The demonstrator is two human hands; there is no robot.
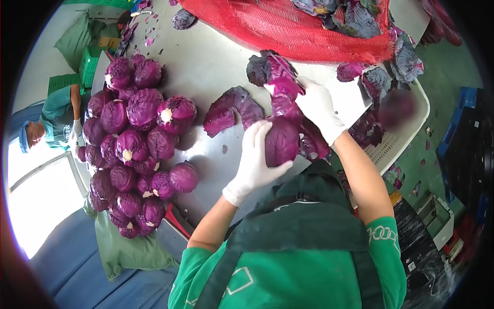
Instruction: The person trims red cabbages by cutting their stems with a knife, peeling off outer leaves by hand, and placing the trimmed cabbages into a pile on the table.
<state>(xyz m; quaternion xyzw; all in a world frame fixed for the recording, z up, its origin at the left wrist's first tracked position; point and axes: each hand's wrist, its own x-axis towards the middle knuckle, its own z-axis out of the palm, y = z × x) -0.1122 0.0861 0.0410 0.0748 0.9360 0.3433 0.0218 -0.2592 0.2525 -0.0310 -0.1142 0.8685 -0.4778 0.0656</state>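
My left hand [253, 164], in a white glove, is wrapped round the near-left side of a red cabbage [282, 141] close to my body. Just beyond it, my right hand [318, 104], gloved too, is closed on a loose purple cabbage leaf [284, 92] that stretches down towards the head. The right fingertips are partly hidden. Left of the hands, a curled outer leaf [234, 110] lies on the metal table [216, 159].
A pile of red cabbages [146, 108] covers the table's left side. At the back lies a red mesh bag [293, 36] with dark leaves. A white crate [419, 113] with leaves stands at right. A co-worker [56, 116] is at far left.
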